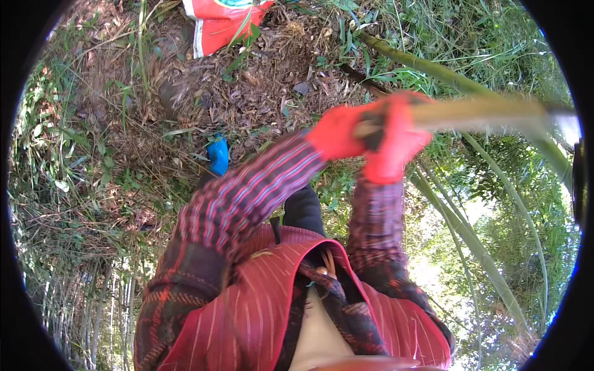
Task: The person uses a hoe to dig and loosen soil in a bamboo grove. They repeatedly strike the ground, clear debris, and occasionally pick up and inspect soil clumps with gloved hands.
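Both my hands, in red work gloves, grip the wooden handle (482, 113) of a tool. My left hand (336, 132) closes around the butt, and the handle's end shows between the dark patches of the glove. My right hand (397, 143) is wrapped close beside it, nearly touching the left. From the hands the handle runs level to the right, blurred by motion. At its far end, by the rim of the picture, is a dark and bright part (564, 121) too blurred to name.
Green bamboo stalks (431, 69) slant across the right side. A red plastic sack (227, 28) lies ahead on ground (260, 88) covered in dry leaf litter. A blue boot tip (218, 155) shows below my left forearm. Grass and brush (60, 153) grow at left.
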The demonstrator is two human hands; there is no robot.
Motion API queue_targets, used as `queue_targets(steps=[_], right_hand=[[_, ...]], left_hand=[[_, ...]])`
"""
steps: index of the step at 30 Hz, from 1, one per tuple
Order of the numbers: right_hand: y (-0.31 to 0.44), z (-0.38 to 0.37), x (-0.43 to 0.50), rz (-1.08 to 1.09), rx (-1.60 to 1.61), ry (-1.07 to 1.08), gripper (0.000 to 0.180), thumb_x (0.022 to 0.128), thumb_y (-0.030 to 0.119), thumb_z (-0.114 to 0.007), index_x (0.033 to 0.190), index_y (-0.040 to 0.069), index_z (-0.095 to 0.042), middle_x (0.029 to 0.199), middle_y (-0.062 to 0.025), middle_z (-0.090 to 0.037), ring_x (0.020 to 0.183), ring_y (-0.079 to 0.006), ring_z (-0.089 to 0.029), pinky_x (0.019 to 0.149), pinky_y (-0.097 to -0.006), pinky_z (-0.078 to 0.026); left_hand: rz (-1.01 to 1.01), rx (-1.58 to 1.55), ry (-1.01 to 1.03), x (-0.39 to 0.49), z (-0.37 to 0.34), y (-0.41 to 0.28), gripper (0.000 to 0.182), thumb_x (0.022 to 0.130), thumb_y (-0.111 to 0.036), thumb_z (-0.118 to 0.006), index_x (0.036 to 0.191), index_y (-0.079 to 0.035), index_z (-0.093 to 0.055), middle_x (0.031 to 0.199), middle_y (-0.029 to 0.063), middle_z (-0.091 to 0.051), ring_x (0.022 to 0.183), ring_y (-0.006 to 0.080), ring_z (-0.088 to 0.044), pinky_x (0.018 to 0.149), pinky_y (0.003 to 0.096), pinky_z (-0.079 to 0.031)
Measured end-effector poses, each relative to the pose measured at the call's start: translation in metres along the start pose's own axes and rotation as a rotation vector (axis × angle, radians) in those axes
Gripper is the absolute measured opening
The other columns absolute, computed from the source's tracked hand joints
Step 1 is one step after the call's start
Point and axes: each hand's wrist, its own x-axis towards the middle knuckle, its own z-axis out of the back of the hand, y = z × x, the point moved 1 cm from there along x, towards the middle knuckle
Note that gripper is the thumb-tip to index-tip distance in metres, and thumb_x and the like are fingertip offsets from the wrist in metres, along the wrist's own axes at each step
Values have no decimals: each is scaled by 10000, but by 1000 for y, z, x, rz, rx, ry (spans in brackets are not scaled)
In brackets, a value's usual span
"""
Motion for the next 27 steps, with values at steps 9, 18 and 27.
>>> queue_targets(steps=[9, 18, 27], right_hand=[[-74, -148, -84, -586, 226, 42, 189, 863, 221, -598, 853, 41, -541, 688, -64, -538, 579, -183, -535, 498, -332, -456], [-247, -79, -204, -1372, 466, 478, 249, 817, 195, -698, 850, 31, -513, 635, -68, -519, 439, -193, -483, 406, -339, -420], [-256, 56, -16, -865, -715, 723, 451, 770, 324, -733, 999, -27, -567, 730, -90, -614, 574, -158, -583, 524, -324, -498]], left_hand=[[162, 419, 228, -67, 109, 61, 332, 777, -279, -666, 1028, -83, -573, 879, 93, -670, 750, 238, -646, 649, 362, -523], [1169, -83, -177, -229, 8, 111, 487, 825, -298, -666, 1168, 1, -493, 904, 118, -662, 702, 217, -622, 583, 332, -508], [942, -273, 452, -195, -88, 91, 565, 834, -413, -657, 1187, 4, -513, 1069, 194, -631, 963, 279, -625, 833, 368, -486]])
